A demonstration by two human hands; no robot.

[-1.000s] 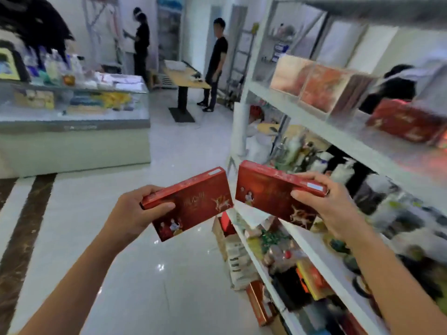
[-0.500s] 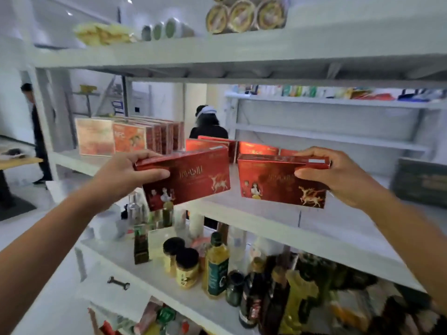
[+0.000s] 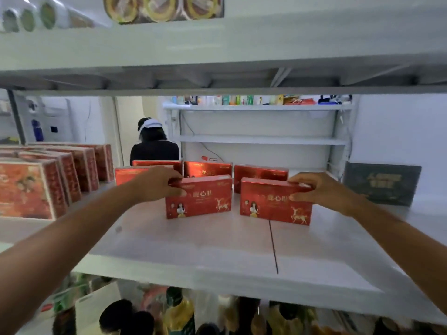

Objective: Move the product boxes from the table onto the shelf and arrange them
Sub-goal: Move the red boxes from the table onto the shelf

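Two red product boxes with a gold deer print stand upright on the white shelf (image 3: 193, 240). My left hand (image 3: 154, 183) grips the top left corner of the left red box (image 3: 200, 201). My right hand (image 3: 321, 189) grips the top right corner of the right red box (image 3: 271, 205). Both boxes rest on the shelf surface, side by side with a small gap. Behind them stand more of the same red boxes (image 3: 208, 169) in a back row, partly hidden.
A row of larger orange-red boxes (image 3: 31, 189) fills the shelf's left end. A dark grey box (image 3: 381, 183) stands at the right. Bottles and jars (image 3: 179, 310) crowd the shelf below. A person in black (image 3: 153, 146) stands beyond the shelf.
The boxes went from held in the air in front of the shelf to standing on its surface. The view has moved closer to the shelf.
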